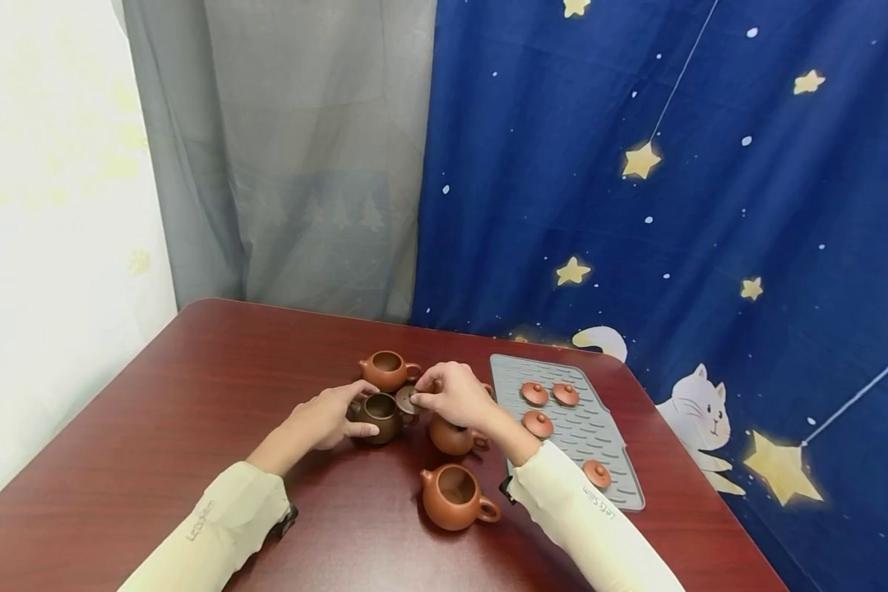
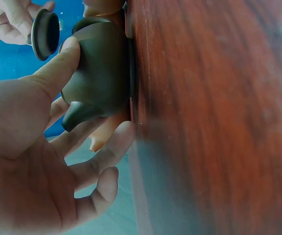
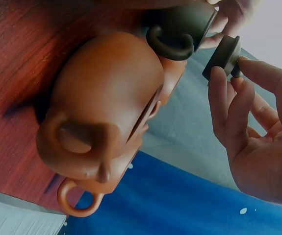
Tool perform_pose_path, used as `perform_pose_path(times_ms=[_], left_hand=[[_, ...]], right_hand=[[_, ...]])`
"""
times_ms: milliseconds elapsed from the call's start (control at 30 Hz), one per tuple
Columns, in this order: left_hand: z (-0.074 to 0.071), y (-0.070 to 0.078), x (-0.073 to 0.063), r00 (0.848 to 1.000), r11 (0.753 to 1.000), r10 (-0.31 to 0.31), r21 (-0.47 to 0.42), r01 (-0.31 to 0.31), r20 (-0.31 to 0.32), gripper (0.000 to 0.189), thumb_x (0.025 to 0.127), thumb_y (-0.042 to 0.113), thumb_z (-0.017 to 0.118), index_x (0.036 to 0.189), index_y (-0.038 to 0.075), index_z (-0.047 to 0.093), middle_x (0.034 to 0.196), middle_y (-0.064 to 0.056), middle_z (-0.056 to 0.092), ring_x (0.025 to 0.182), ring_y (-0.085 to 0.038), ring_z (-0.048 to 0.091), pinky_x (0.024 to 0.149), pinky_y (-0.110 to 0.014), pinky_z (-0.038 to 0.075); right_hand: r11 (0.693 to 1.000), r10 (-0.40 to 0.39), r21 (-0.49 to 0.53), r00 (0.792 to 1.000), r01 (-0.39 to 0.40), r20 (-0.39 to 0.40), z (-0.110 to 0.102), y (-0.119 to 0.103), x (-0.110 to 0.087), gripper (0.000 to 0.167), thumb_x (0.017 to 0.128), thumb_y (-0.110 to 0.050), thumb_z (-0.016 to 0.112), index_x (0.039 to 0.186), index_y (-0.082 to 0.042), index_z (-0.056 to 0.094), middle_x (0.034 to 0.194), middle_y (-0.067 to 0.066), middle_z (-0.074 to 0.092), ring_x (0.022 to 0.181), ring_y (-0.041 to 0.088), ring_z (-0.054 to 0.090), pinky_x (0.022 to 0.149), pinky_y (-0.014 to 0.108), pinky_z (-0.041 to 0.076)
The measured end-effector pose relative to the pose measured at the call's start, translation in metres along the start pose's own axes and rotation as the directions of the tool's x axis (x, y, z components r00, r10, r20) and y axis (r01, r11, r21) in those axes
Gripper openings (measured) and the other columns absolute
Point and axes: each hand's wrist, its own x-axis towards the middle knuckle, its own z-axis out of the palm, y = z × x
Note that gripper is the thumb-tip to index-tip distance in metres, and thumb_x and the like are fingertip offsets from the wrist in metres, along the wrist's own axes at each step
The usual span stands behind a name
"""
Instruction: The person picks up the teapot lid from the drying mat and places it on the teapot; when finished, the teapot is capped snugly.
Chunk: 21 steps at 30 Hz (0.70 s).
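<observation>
A dark brown teapot (image 1: 389,427) without its lid stands on the table, its spout toward my left hand (image 1: 324,418). That hand holds the pot, thumb at the rim and fingers around the spout side, as the left wrist view shows. My right hand (image 1: 455,399) pinches the knob of a dark lid (image 3: 222,55) between thumb and fingers. The lid is tilted beside the pot's opening, above its handle (image 3: 170,46), and apart from the rim in both wrist views. Just behind the dark pot sits an orange-brown teapot (image 1: 387,374) with an open top.
Two more open clay teapots stand to the right, one under my right wrist (image 1: 450,441) and one nearer the front (image 1: 453,511). Another handle (image 1: 487,390) shows behind the right hand. A grey mat (image 1: 585,444) at the right bears several reddish lids (image 1: 538,424).
</observation>
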Motion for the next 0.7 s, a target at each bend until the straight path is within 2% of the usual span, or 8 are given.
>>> perform_pose_path(times_ms=[167,400,700], left_hand=[[0.000,-0.001,0.000,1.000,1.000,0.008,-0.004,-0.008,-0.001,0.060,0.080,0.048,0.079,0.131,0.030,0.054,0.123,0.000,0.066,0.117,-0.028,0.060,0.081,-0.062,0.046],[-0.001,-0.003,0.001,1.000,1.000,-0.004,-0.001,0.004,-0.001,0.061,0.080,0.049,0.080,0.131,0.030,0.054,0.123,0.001,0.066,0.117,-0.027,0.060,0.081,-0.062,0.046],[0.000,-0.003,0.003,1.000,1.000,-0.002,-0.006,0.002,-0.004,0.061,0.078,0.050,0.080,0.130,0.031,0.055,0.122,0.002,0.067,0.115,-0.025,0.061,0.079,-0.062,0.046]], right_hand=[[0.999,-0.034,-0.026,0.999,0.034,0.024,0.005,-0.002,0.004,0.008,0.086,-0.021,0.079,0.091,-0.016,0.077,0.089,-0.007,0.072,0.082,0.008,0.063,0.072,0.026,0.050],[0.999,-0.032,-0.042,0.998,0.034,0.062,0.012,-0.006,0.012,0.007,0.087,-0.021,0.077,0.091,-0.016,0.077,0.087,-0.010,0.071,0.086,0.009,0.063,0.076,0.026,0.049],[0.997,-0.074,-0.031,0.994,0.076,0.077,0.015,-0.008,0.019,0.006,0.086,-0.017,0.077,0.091,-0.013,0.077,0.080,-0.011,0.070,0.076,0.003,0.061,0.069,0.021,0.049]])
